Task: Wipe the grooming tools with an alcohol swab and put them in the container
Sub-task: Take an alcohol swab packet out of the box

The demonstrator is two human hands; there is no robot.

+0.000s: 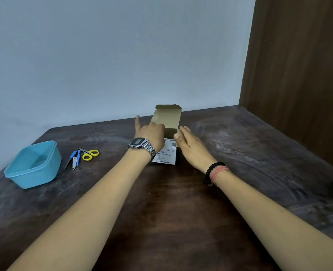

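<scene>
A white alcohol swab box [166,155] stands in the middle of the dark table with its brown top flap [167,114] folded up. My left hand [152,133] is at the box's mouth with its fingers curled down inside; the fingertips are hidden and one finger sticks out to the left. My right hand [191,147] lies against the box's right side with straight fingers, thumb at the front edge. Far left, small yellow-handled scissors [89,154], a nail clipper [74,163] and blue-handled tools [72,155] lie beside a lidless light blue container [34,177].
The worn wooden table [239,145] meets a pale wall at the back. A dark wooden panel [298,75] rises along the table's right side. I wear a metal watch [140,143] on the left wrist and bead bracelets [215,172] on the right.
</scene>
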